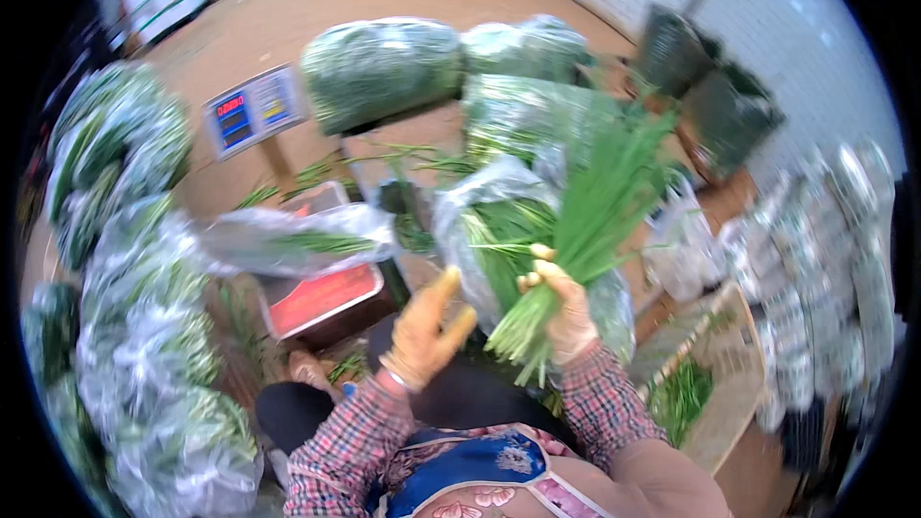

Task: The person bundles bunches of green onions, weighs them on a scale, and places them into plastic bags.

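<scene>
My right hand (566, 312), in a pale yellowish glove, grips a bunch of long green chives (609, 197) by the pale stalk ends. The leaves fan up and away to the right. My left hand (427, 331), gloved too, holds nothing, its fingers and thumb apart, a little left of the stalks. Just beyond the hands lies an open clear plastic bag (451, 221) with more chives (513, 230) in it. To the left, another clear bag (240, 235) with some greens inside rests over a red-bottomed tray (331, 299).
A scale display (254, 110) stands at the far left. Filled bags of greens (384, 72) lie at the back, with more bags (144, 345) along the left. On the right are a crate (743, 355) holding loose greens, a white plastic bag (683, 245) and stacked wrapped bundles (825, 269).
</scene>
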### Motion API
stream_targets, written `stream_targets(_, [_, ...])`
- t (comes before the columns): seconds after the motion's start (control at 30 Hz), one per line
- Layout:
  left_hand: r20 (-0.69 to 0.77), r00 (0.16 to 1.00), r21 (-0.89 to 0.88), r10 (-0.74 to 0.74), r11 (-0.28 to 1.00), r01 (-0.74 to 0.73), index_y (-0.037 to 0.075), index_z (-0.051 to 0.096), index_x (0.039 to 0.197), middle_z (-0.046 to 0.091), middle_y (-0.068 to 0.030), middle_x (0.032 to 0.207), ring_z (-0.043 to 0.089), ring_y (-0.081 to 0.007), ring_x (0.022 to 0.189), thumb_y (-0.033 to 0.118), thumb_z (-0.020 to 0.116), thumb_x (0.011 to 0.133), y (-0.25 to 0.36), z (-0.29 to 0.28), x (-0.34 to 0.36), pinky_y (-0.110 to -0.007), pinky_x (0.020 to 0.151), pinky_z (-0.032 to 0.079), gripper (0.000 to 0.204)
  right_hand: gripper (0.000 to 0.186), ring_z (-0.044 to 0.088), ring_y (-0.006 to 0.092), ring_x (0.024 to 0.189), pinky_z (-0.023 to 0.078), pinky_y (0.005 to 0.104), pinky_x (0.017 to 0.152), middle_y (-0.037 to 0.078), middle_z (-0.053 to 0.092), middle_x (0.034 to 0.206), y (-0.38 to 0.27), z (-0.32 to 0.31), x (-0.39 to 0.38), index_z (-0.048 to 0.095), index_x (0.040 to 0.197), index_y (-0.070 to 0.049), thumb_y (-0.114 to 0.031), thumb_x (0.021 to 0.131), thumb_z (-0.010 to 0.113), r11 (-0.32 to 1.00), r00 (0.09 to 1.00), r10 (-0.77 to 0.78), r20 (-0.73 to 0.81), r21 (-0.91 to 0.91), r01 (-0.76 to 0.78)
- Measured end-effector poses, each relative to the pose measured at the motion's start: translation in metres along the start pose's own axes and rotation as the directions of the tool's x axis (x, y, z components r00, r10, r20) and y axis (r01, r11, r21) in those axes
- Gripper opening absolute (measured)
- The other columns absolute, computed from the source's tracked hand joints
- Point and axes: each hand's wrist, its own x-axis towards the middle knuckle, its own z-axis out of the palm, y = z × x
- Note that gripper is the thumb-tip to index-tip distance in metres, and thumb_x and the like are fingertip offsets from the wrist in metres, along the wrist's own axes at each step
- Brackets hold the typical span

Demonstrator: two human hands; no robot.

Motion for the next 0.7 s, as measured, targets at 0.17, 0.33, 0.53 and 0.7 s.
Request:
stream_targets(0.17, [-0.753,0.653,0.306,0.08,0.921,0.241,0.001,0.038,0.131,0.043,-0.0166,0.131,0.04,-0.0288,0.122,0.015,0.064,0.082,-0.074,-0.114,0.015,-0.037,0.103,0.03,0.057,0.025,0.054,0.0126,0.071,0.049,0.0334,0.076,0.002,0.055,0.081,-0.004,0.066,0.016,0.056,0.102,-0.004,-0.002,0.078,0.063,0.992,0.968,-0.103,0.23,-0.053,0.118])
stream_targets(0.33, [-0.934,0.358,0.21,0.01,0.824,0.526,0.0,0.015,0.14,0.019,-0.0201,0.144,0.021,-0.0319,0.133,0.029,0.074,0.074,-0.113,-0.186,-0.017,-0.041,0.109,0.018,0.093,0.031,0.053,0.0121,0.072,0.047,0.0308,0.077,0.001,0.056,0.083,0.054,0.163,0.033,0.055,0.105,-0.005,-0.002,0.076,0.065,0.958,0.885,-0.02,0.464,-0.243,0.149])
stream_targets(0.53, [-0.941,0.339,0.193,-0.013,0.801,0.566,-0.001,0.023,0.136,0.031,-0.0205,0.137,0.032,-0.03,0.127,0.031,0.074,0.072,-0.169,-0.223,0.0,-0.038,0.106,0.024,0.088,0.034,0.058,0.0151,0.091,0.048,0.029,0.082,0.006,0.062,0.1,0.142,0.233,0.057,0.057,0.11,-0.005,-0.005,0.078,0.067,0.786,0.654,0.094,0.751,-0.459,0.414])
stream_targets(0.7, [-0.689,0.453,-0.651,-0.566,0.758,-0.042,0.0,0.035,0.122,0.041,-0.014,0.116,0.037,-0.0236,0.103,0.02,0.066,0.075,-0.167,-0.231,-0.016,-0.034,0.088,0.03,0.06,0.037,0.057,0.0235,0.095,0.046,0.0318,0.08,0.012,0.061,0.099,0.227,0.245,0.096,0.053,0.112,-0.002,-0.006,0.078,0.065,0.556,0.261,0.145,0.954,-0.297,0.777])
